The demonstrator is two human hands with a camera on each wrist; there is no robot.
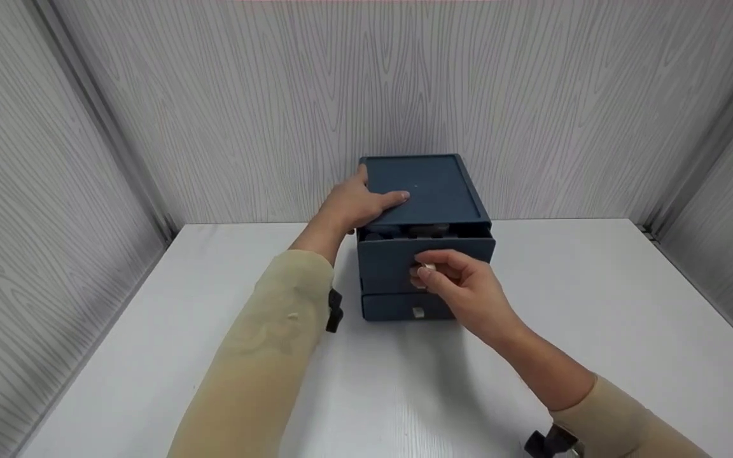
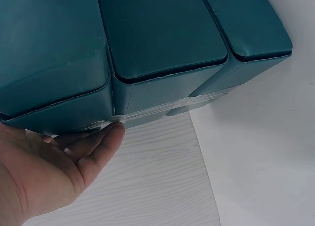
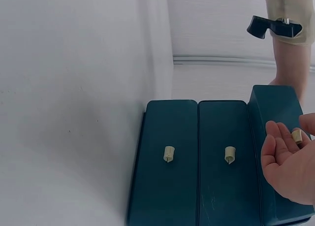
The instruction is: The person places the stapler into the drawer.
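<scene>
I note the blue drawer box [image 1: 427, 222] standing at the table's [image 1: 595, 318] back edge, its top drawer [image 1: 398, 254] slightly out. My right hand [image 1: 462, 286] pinches that drawer's pale tab [image 1: 429, 267] between curled fingers. My left hand [image 1: 357, 203] lies on the lid, fingers straight, holding nothing.

Blue drawer box [image 1: 433, 191], top drawer [image 1: 392, 257] ajar

Open white table [image 1: 595, 331] either side of drawer box [image 1: 427, 191], walls [image 1: 245, 108] closing in behind and beside
</scene>
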